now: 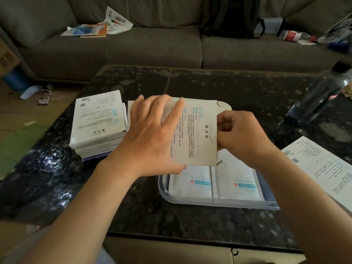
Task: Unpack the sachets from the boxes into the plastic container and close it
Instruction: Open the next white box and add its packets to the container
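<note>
Boxes: five. Three make up the stack (pixel 97 119), one is the held box (pixel 198 130), and one is the flattened box (pixel 323 168).
Plastic container (pixel 219 203): one.
Sachets visible inside it: two, the left sachet (pixel 192 185) and the right sachet (pixel 238 180).
Bottles: two, the counter bottle (pixel 320 96) and the sofa bottle (pixel 293 35).
Hands: two, the left hand (pixel 150 138) and the right hand (pixel 242 136).

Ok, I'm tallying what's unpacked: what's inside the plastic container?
Two white sachets lie side by side in the plastic container. The box, held by the left hand and right hand, covers its far part, so anything more there cannot be seen.
</note>
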A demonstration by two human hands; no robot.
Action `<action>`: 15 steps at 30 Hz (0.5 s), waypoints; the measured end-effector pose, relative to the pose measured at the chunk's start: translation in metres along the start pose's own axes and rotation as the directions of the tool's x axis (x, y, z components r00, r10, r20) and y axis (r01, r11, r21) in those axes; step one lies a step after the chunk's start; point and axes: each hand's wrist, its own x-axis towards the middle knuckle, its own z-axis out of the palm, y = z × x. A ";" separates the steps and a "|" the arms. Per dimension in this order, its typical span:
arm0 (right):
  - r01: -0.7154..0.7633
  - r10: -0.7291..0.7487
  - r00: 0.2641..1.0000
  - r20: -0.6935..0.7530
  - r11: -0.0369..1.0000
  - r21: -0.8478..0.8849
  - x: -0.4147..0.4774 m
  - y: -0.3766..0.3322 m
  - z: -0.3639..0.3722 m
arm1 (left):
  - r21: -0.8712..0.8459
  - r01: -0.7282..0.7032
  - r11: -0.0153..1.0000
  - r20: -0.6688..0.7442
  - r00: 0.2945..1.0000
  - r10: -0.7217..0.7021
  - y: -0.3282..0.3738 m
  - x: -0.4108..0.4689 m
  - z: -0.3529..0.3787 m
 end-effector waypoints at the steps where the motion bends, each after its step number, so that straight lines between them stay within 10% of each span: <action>1: -0.006 0.006 1.000 0.000 0.999 0.040 -0.001 -0.001 -0.002 | 0.001 0.010 1.000 0.002 1.000 -0.010 -0.002 0.000 0.000; 9: -0.211 0.185 0.977 0.103 0.863 0.459 -0.001 -0.005 -0.015 | -0.011 0.112 0.994 0.048 0.993 -0.112 -0.016 -0.002 -0.005; 15: -0.150 0.118 0.988 0.098 0.883 0.445 -0.006 -0.008 -0.011 | -0.005 0.119 0.993 0.053 0.992 -0.119 -0.018 -0.002 -0.004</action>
